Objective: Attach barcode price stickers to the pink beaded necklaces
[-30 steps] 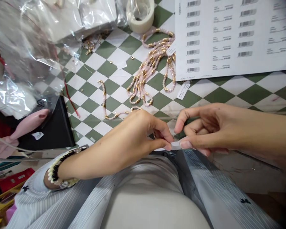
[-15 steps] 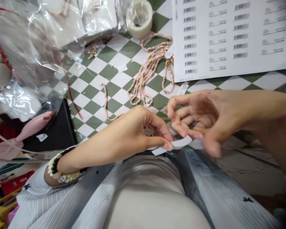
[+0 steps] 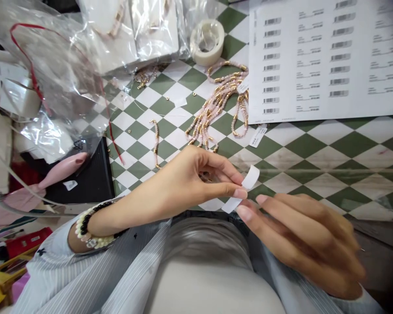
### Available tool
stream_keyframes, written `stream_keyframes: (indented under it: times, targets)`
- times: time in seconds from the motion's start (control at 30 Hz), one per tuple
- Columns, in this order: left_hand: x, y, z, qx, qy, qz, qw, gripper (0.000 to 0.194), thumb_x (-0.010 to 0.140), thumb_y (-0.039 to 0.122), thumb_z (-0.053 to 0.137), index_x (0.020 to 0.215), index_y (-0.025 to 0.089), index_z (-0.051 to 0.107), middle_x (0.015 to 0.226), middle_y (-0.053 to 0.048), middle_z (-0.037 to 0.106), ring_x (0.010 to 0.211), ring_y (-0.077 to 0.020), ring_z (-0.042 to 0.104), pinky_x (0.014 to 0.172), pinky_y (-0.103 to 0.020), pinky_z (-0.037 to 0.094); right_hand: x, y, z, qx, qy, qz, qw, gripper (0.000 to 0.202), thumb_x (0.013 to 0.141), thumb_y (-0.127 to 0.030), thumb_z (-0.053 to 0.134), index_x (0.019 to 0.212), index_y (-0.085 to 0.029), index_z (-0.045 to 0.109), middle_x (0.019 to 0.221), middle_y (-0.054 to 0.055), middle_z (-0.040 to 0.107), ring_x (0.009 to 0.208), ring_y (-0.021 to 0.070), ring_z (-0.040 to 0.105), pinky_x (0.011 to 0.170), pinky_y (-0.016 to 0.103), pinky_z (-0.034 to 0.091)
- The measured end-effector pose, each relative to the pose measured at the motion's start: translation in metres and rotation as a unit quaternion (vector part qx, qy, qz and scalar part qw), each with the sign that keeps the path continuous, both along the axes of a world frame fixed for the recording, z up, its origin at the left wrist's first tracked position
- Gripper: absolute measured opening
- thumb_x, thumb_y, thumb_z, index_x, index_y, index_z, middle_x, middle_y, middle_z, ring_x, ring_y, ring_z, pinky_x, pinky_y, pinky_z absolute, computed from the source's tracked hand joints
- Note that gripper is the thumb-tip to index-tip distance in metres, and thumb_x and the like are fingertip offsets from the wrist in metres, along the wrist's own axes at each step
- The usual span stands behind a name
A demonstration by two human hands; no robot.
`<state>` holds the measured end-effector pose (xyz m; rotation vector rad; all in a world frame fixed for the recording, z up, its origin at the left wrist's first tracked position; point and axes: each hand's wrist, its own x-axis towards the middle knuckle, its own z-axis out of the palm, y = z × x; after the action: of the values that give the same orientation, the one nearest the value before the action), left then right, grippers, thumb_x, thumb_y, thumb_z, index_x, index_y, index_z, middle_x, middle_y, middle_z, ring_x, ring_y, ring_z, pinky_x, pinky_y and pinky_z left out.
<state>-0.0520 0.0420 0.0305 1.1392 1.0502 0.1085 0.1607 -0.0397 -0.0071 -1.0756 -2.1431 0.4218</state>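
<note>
My left hand, with beaded bracelets on its wrist, pinches a small white label strip between thumb and index finger. The strip's upper end curls up; its lower end sticks out below the thumb. Just right of it is my right hand, slightly blurred, thumb and index finger apart with nothing visible between them. The thumb tip is close to the strip's lower end; I cannot tell whether they touch. Beyond the left hand lies a bundle of pink and gold beaded strands, with a printed tag beside it.
A barcode label sheet covers the far right of the checkered table. A tape roll and clear plastic bags lie at the back. One short beaded strand and a pink-handled tool lie on the left.
My right hand has moved down and turned over, with its fingers now beside the strip's lower end. The strip's upper end now curls upward. My left hand keeps its pinch.
</note>
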Motion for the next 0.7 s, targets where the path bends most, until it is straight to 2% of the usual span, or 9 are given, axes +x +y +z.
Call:
stream_keyframes:
  times: [0.07,0.1,0.13,0.37,0.53,0.6,0.7]
  targets:
    - [0.0,-0.001,0.0,-0.006,-0.004,0.0,1.0,0.015,0.083,0.03,0.082,0.088,0.016,0.078,0.083,-0.003,0.076,0.075,-0.0141,0.066,0.066,-0.023,0.05,-0.005,0.004,-0.001,0.144,-0.053,0.028,0.988,0.02,0.083,-0.006,0.076,0.091,-0.024,0.077,0.081,-0.003,0.077,0.069,0.013,0.072,0.053,0.024,0.056]
    - [-0.001,-0.001,-0.001,-0.004,-0.004,0.0,1.0,0.016,0.082,0.031,0.082,0.088,0.016,0.078,0.084,-0.004,0.076,0.076,-0.0143,0.067,0.065,-0.023,0.05,-0.006,0.006,-0.001,0.19,-0.071,0.033,0.979,0.018,0.083,-0.005,0.077,0.087,-0.023,0.078,0.08,-0.003,0.076,0.067,0.012,0.071,0.051,0.023,0.055]
    - [-0.001,-0.001,-0.001,-0.001,-0.001,0.0,1.0,0.017,0.082,0.031,0.082,0.088,0.016,0.078,0.084,-0.004,0.076,0.076,-0.0144,0.066,0.064,-0.023,0.049,-0.008,0.006,-0.001,0.202,-0.08,0.03,0.976,0.018,0.083,-0.006,0.076,0.084,-0.024,0.078,0.079,-0.004,0.076,0.065,0.0108,0.07,0.05,0.022,0.054]
    - [0.002,-0.001,0.0,-0.007,-0.025,-0.007,1.0,0.013,0.084,0.028,0.081,0.087,0.015,0.078,0.084,-0.001,0.076,0.078,-0.0118,0.066,0.071,-0.021,0.051,-0.008,0.001,-0.002,0.162,-0.015,0.025,0.986,0.017,0.09,-0.004,0.068,0.085,-0.018,0.075,0.074,-0.003,0.077,0.063,0.0104,0.071,0.054,0.02,0.058]
    - [0.007,-0.004,0.001,-0.045,-0.046,0.006,0.998,0.011,0.089,0.026,0.076,0.089,0.016,0.08,0.088,-0.001,0.078,0.082,-0.0124,0.069,0.077,-0.021,0.053,-0.006,-0.005,-0.009,0.129,0.011,0.005,0.992,0.02,0.087,-0.001,0.069,0.093,-0.019,0.075,0.089,0.002,0.077,0.082,0.0142,0.074,0.068,0.02,0.065]
    - [0.008,-0.004,0.002,-0.058,-0.058,0.017,0.996,0.015,0.093,0.028,0.072,0.09,0.017,0.081,0.09,-0.001,0.079,0.089,-0.0132,0.071,0.082,-0.021,0.053,-0.005,-0.008,-0.012,0.119,0.019,0.002,0.993,0.026,0.087,0.001,0.068,0.095,-0.022,0.075,0.095,0.001,0.077,0.088,0.0144,0.075,0.075,0.02,0.066]
    - [0.008,-0.005,0.003,-0.043,-0.06,0.035,0.997,0.026,0.099,0.034,0.064,0.091,0.017,0.081,0.091,-0.001,0.079,0.095,-0.0143,0.071,0.087,-0.022,0.054,-0.005,-0.015,-0.014,0.094,0.026,-0.001,0.995,0.031,0.086,0.004,0.066,0.099,-0.023,0.075,0.099,0.0,0.077,0.09,0.0147,0.075,0.076,0.022,0.067]
